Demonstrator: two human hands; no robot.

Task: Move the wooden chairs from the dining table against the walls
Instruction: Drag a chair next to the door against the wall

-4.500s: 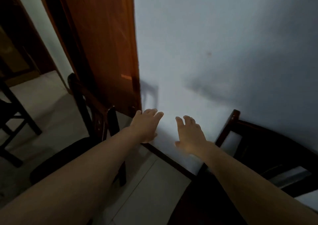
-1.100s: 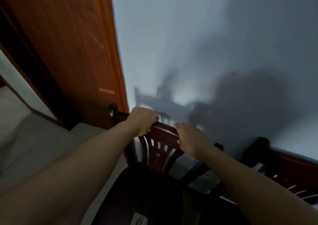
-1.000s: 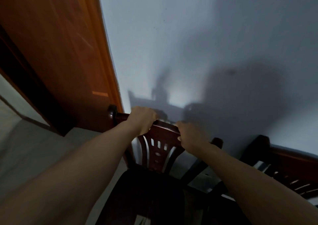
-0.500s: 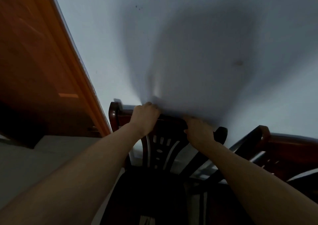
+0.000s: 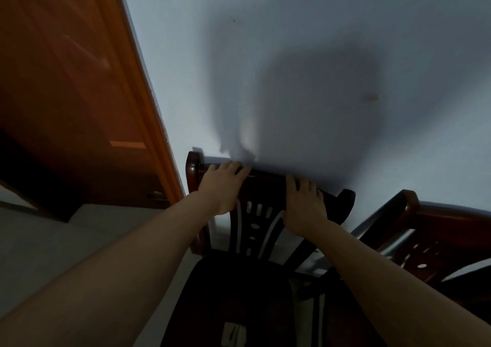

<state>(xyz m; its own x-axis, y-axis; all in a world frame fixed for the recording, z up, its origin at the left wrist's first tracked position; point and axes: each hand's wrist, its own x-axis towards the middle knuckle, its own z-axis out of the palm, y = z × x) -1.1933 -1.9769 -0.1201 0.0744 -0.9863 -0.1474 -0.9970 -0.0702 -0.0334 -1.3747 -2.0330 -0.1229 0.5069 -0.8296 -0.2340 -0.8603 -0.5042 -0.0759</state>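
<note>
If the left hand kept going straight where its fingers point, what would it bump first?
Probably the pale wall: the left hand lies on the chair's top rail, fingers pointing at the wall just behind it.

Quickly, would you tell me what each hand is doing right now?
Left hand: open, fingers resting over the chair's top rail.
Right hand: open, flat on the same rail.

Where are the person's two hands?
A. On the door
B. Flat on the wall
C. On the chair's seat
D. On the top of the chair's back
D: the left hand and the right hand both lie on the top rail of the chair, which stands by the wall.
</note>
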